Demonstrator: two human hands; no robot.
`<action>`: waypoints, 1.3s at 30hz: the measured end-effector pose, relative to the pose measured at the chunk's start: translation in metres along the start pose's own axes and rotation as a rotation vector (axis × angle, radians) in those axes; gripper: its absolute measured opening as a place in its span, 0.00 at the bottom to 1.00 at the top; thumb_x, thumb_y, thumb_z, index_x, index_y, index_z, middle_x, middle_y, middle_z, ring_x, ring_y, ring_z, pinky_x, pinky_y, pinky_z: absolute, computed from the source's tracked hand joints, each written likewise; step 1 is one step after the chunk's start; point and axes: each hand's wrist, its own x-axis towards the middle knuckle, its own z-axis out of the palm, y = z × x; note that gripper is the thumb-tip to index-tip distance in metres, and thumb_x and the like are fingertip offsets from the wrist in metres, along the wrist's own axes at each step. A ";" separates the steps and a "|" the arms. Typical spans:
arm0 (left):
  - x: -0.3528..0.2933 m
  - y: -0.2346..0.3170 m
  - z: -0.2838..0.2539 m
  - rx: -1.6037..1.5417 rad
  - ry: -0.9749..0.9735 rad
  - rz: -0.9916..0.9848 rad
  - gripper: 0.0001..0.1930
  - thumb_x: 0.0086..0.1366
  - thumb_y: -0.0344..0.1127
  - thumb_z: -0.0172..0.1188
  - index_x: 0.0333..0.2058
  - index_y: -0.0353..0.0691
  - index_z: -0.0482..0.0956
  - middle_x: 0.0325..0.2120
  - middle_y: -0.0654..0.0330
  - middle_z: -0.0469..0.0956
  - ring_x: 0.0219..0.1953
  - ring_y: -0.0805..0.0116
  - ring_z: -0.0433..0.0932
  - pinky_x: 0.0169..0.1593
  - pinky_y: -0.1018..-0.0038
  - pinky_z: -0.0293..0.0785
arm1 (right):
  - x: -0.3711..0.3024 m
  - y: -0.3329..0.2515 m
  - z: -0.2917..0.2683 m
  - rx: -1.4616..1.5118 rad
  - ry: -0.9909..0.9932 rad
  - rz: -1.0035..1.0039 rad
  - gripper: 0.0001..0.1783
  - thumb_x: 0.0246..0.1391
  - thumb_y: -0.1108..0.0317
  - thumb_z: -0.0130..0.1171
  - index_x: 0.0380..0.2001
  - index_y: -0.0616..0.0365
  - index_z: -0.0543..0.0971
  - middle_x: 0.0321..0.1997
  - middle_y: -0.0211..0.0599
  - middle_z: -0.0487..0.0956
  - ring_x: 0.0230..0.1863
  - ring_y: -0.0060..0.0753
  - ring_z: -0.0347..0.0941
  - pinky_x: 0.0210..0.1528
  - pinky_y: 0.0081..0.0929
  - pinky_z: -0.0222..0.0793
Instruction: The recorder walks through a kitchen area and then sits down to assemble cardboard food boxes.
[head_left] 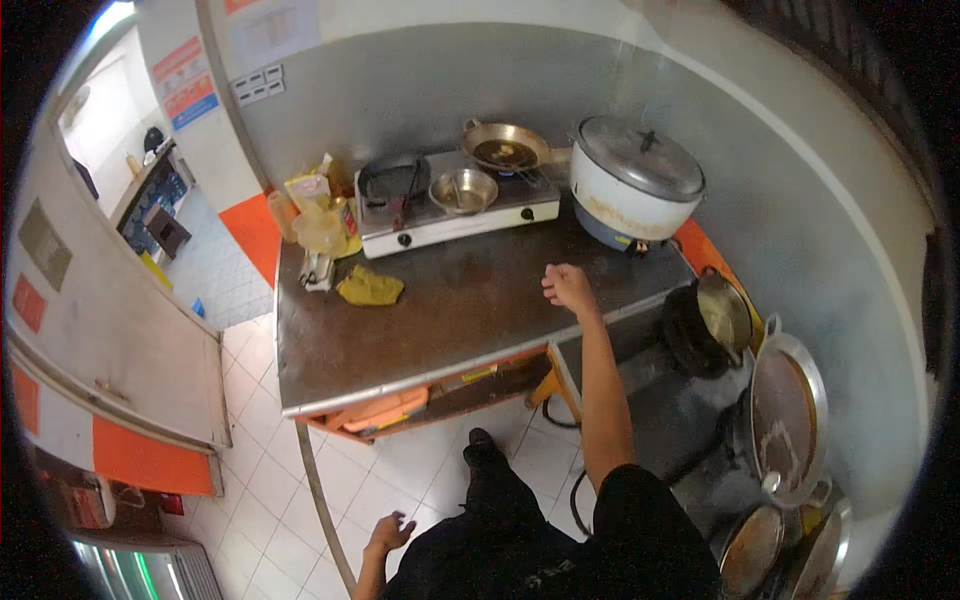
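Observation:
My right hand (568,287) is stretched out over the dark metal table, fingers curled closed; whether anything is inside them I cannot make out. Beyond it is a white two-burner gas stove (460,234). On the stove's right burner sits a wok (504,147) with dark oil and a few pale pieces in it, a small flame under it. A metal bowl (463,191) rests at the middle of the stove, beside a black grate on the left. My left hand (392,532) hangs low by my side over the floor, its fingers loosely apart, holding nothing I can see.
A large white rice cooker (638,182) with a metal lid stands right of the stove. Left are a yellow cloth (370,286) and bagged bottles (318,225). Large pans (785,420) and a pot (722,312) line the right-hand counter. An orange tray (385,409) lies under the table.

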 end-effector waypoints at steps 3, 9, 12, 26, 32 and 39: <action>0.026 -0.019 -0.010 -0.120 0.204 -0.142 0.26 0.58 0.49 0.63 0.42 0.28 0.76 0.30 0.45 0.82 0.37 0.48 0.82 0.42 0.63 0.78 | 0.092 -0.027 -0.003 0.231 0.079 0.092 0.28 0.63 0.49 0.48 0.43 0.69 0.74 0.36 0.42 0.79 0.32 0.34 0.78 0.36 0.30 0.78; 0.079 -0.017 -0.010 -0.167 0.216 -0.391 0.24 0.55 0.50 0.63 0.34 0.28 0.79 0.28 0.41 0.81 0.37 0.47 0.81 0.43 0.62 0.77 | 0.247 -0.034 -0.017 0.512 -0.017 0.360 0.40 0.61 0.42 0.48 0.56 0.75 0.63 0.57 0.56 0.70 0.48 0.46 0.75 0.50 0.40 0.74; 0.099 -0.018 0.016 -0.206 0.210 -0.168 0.24 0.56 0.51 0.62 0.34 0.30 0.81 0.27 0.43 0.82 0.31 0.56 0.84 0.40 0.65 0.78 | 0.298 -0.040 -0.009 0.699 -0.111 0.497 0.37 0.61 0.46 0.50 0.53 0.75 0.64 0.51 0.54 0.74 0.43 0.43 0.76 0.53 0.39 0.72; 0.184 0.015 0.000 -0.491 0.130 -0.370 0.25 0.58 0.52 0.62 0.40 0.31 0.81 0.32 0.44 0.82 0.38 0.55 0.82 0.40 0.64 0.77 | 0.366 -0.023 -0.006 -0.859 0.013 -0.283 0.09 0.50 0.74 0.50 0.21 0.68 0.75 0.16 0.51 0.73 0.19 0.54 0.71 0.24 0.45 0.66; 0.212 -0.045 0.031 -0.415 0.201 -0.365 0.22 0.58 0.47 0.60 0.38 0.28 0.81 0.31 0.44 0.82 0.35 0.57 0.82 0.39 0.64 0.76 | 0.330 -0.047 0.022 -1.146 0.143 -0.475 0.06 0.47 0.71 0.58 0.26 0.63 0.78 0.28 0.51 0.79 0.34 0.52 0.79 0.36 0.47 0.75; 0.212 -0.026 -0.027 -0.724 0.195 -0.182 0.18 0.61 0.40 0.58 0.43 0.29 0.75 0.26 0.55 0.82 0.23 0.71 0.80 0.19 0.75 0.72 | 0.296 -0.069 0.014 -1.157 0.240 -0.383 0.07 0.52 0.75 0.52 0.34 0.67 0.74 0.30 0.55 0.79 0.35 0.59 0.78 0.38 0.45 0.76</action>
